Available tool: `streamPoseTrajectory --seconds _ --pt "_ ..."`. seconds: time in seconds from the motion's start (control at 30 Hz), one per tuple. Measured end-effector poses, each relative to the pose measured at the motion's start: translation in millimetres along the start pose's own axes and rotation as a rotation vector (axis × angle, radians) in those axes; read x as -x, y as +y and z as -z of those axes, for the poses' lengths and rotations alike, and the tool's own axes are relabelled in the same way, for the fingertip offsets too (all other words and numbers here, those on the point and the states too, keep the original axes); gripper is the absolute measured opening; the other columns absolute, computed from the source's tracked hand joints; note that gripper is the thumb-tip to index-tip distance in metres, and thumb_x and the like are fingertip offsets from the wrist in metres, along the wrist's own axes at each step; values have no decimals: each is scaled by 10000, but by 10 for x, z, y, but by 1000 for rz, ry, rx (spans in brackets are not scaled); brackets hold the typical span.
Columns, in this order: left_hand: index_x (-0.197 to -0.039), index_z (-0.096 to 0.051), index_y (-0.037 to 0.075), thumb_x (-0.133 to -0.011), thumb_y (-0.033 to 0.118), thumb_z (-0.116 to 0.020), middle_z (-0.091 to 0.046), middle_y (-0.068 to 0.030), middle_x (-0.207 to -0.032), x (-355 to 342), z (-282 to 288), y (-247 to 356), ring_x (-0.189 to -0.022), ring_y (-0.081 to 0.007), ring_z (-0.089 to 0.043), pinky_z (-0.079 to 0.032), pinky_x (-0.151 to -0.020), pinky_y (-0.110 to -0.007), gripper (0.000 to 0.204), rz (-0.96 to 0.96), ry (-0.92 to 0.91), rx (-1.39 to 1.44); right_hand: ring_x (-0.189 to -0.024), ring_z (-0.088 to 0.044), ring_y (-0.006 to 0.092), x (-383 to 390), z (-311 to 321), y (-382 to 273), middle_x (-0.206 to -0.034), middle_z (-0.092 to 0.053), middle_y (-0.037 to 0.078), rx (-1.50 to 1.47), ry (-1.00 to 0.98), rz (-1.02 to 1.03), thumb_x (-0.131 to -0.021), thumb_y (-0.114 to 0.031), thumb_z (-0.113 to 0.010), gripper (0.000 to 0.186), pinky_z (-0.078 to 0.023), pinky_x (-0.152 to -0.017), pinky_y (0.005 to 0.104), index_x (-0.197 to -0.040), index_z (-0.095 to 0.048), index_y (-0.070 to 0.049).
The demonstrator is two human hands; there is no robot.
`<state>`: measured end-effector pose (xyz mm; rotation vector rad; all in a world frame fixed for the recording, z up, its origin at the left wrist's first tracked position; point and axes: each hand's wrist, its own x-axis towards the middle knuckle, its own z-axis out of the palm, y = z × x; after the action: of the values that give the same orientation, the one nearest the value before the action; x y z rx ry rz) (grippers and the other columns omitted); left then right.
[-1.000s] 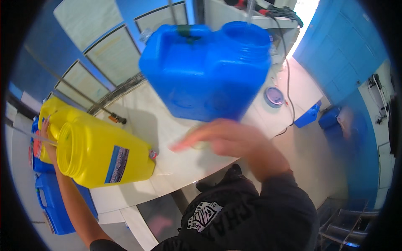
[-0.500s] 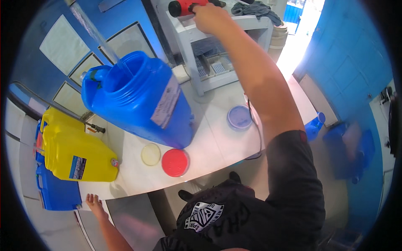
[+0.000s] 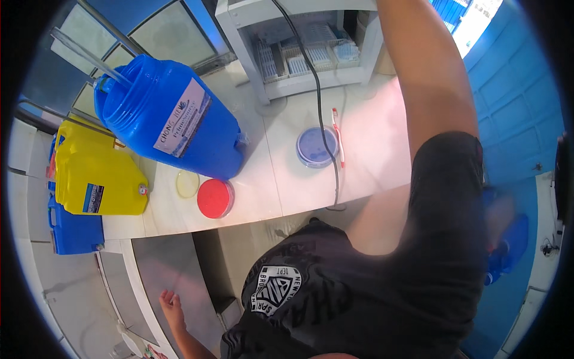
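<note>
My left hand [image 3: 171,306] hangs below the front edge of the counter, fingers loosely bent and a little apart, with nothing visible in it. My right arm [image 3: 439,78] reaches up past the top edge of the picture, so that hand is hidden. A black cord [image 3: 317,90] runs down across the counter and over a round lid with a purple top [image 3: 310,147]. Beside that lid lies a red and white toothbrush [image 3: 339,137]. A large blue water jug [image 3: 179,113] stands uncapped, with a clear stream or tube [image 3: 89,57] at its mouth; I cannot tell which.
To the left stand a yellow water jug [image 3: 101,173] and another blue jug [image 3: 75,227]. A red lid [image 3: 215,198] and a pale yellow lid [image 3: 187,183] lie near the white counter's [image 3: 257,200] front edge. A white shelf unit [image 3: 311,90] holding baskets is at the back.
My right hand, earlier holding a red and black gun-shaped tool, has gone out of view at the top. My left hand has left the counter edge and dropped lower. The view has shifted.
</note>
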<state>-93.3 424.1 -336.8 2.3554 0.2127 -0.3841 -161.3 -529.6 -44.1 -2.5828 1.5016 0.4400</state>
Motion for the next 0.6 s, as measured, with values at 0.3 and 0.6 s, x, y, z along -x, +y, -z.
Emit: streamPoseTrajectory --seconds 0.3,0.6 --pt "-1344 -495 -7 -905 81 -692 -626 -157 -1268 363 -673 1517 -1131 -253 -622 -485 -1003 -384 489 -552 -466 -277 -813 -727 402 950 -207 213 -902 -723 256 -193 1159 177 -822 -65 -671 125 -595 -678 475 -891 -746 8" --pt "-1509 -294 17 -774 247 -883 -411 -199 -1506 1222 -1803 3641 -1379 -300 -441 -410 -1098 -432 970 -1303 -424 792 -981 -684 298 3209 -1489 -505 -1116 -665 132 -585 914 1303 -905 -161 -655 271 -570 -776 377 -1147 -653 -40"
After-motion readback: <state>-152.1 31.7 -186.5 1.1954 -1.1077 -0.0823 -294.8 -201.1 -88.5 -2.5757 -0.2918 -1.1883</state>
